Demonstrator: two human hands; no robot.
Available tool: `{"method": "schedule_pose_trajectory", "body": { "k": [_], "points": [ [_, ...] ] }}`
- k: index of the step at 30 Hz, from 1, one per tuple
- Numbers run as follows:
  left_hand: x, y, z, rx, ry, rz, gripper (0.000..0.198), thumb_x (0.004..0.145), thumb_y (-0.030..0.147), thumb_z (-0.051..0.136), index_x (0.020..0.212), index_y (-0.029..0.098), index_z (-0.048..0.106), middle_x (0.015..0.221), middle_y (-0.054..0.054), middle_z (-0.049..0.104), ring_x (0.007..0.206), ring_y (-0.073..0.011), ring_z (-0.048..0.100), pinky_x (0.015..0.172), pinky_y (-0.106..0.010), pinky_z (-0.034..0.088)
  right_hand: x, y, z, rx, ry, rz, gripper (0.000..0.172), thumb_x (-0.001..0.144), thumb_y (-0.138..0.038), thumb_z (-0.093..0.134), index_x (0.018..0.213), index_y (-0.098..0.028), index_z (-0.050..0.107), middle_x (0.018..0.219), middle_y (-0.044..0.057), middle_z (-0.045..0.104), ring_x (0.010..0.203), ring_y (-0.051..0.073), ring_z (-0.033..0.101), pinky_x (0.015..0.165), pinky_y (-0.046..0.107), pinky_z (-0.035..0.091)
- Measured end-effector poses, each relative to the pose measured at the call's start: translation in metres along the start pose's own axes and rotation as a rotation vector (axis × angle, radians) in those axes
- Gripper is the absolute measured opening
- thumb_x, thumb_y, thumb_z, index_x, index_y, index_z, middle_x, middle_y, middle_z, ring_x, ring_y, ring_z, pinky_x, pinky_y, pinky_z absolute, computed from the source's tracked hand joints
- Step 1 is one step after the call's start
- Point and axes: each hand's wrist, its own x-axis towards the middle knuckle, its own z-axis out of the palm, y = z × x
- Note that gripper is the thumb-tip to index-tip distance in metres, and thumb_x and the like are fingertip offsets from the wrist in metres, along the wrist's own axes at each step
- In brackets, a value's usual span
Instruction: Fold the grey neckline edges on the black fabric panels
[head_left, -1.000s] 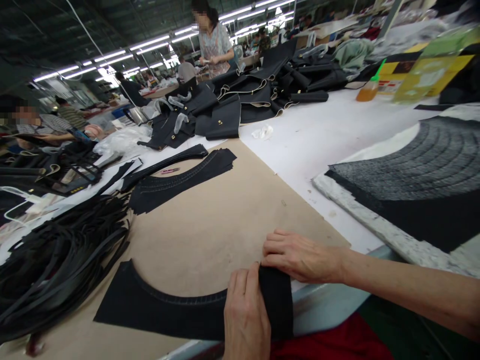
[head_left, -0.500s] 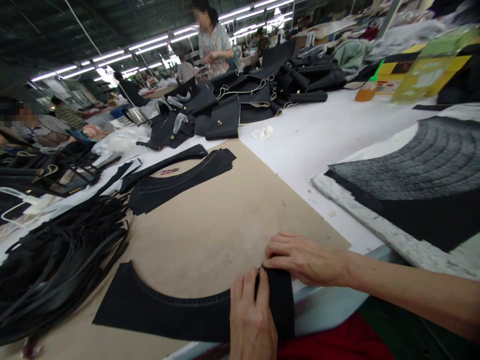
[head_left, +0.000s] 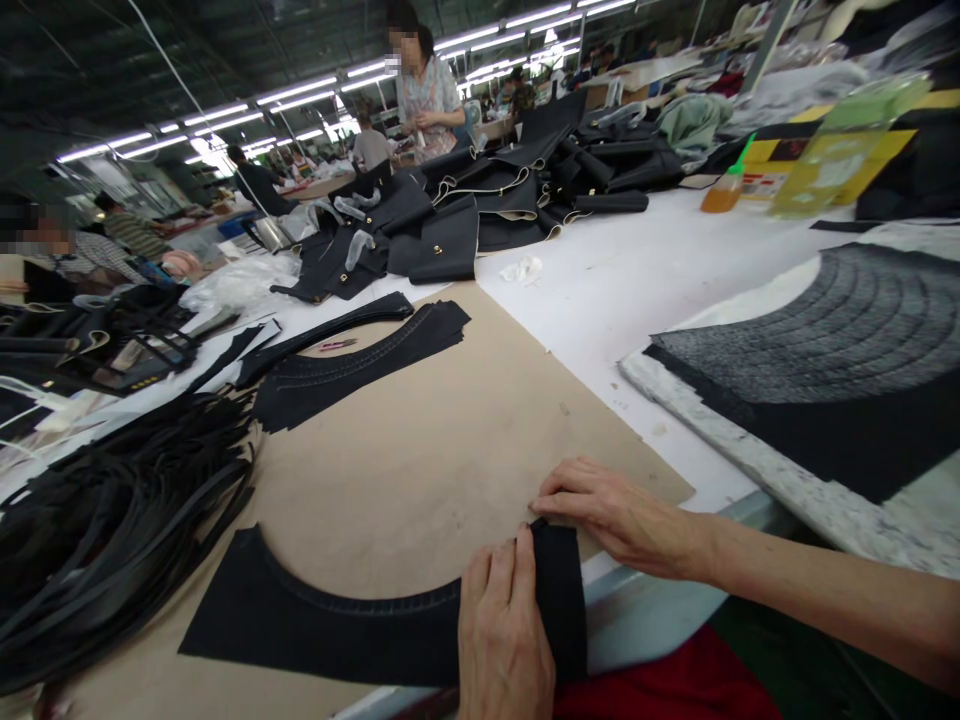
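A black curved fabric piece lies along the table's front edge, with small notches or stitch marks along its inner curve. My left hand rests flat on its right part, fingers stretched out side by side and pressing down. At the piece's upper right corner is my right hand, its fingers curled and pressed together close to the left fingertips. The right thumb is hidden, and whatever those fingers may pinch cannot be seen.
Beige board covers the tabletop. Black strips are heaped at left; more curved pieces lie behind. At right is a dark quilted piece. Farther back are black leather-like panels, bottles and a co-worker.
My right hand has shifted slightly up and right, uncovering more of the piece's corner. My left fingers have drawn closer together. The view has moved a little.
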Motion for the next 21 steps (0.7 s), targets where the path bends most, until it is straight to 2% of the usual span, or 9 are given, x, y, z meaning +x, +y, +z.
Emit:
{"method": "schedule_pose_trajectory", "body": {
  "k": [6, 13, 21],
  "points": [
    [0.001, -0.006, 0.0, -0.023, -0.105, -0.011, 0.056, 0.084, -0.001, 0.038, 0.138, 0.009, 0.04, 0.101, -0.01, 0.057, 0.089, -0.0223, 0.051, 0.081, -0.038, 0.048, -0.002, -0.007, 0.002, -0.013, 0.003, 0.009, 0.042, 0.086, -0.002, 0.037, 0.119, -0.017, 0.06, 0.106, 0.01, 0.059, 0.098, 0.021, 0.049, 0.09, 0.04, 0.041],
    [0.003, 0.003, 0.001, -0.037, -0.086, -0.107, 0.056, 0.083, -0.003, 0.036, 0.135, 0.015, 0.046, 0.099, -0.01, 0.054, 0.091, -0.0231, 0.05, 0.084, -0.04, 0.047, -0.004, -0.013, 0.006, -0.131, -0.055, 0.027, 0.048, 0.08, 0.0, 0.039, 0.121, -0.019, 0.056, 0.107, 0.009, 0.058, 0.097, 0.023, 0.047, 0.088, 0.042, 0.036],
    [0.001, -0.005, 0.003, 0.071, -0.1, 0.026, 0.057, 0.083, 0.0, 0.04, 0.139, 0.014, 0.042, 0.101, -0.011, 0.053, 0.09, -0.0223, 0.051, 0.08, -0.037, 0.05, -0.011, -0.013, 0.012, -0.184, -0.035, 0.005, 0.053, 0.076, 0.001, 0.039, 0.123, -0.017, 0.055, 0.11, 0.011, 0.057, 0.102, 0.024, 0.047, 0.091, 0.045, 0.034]
  ]
}}
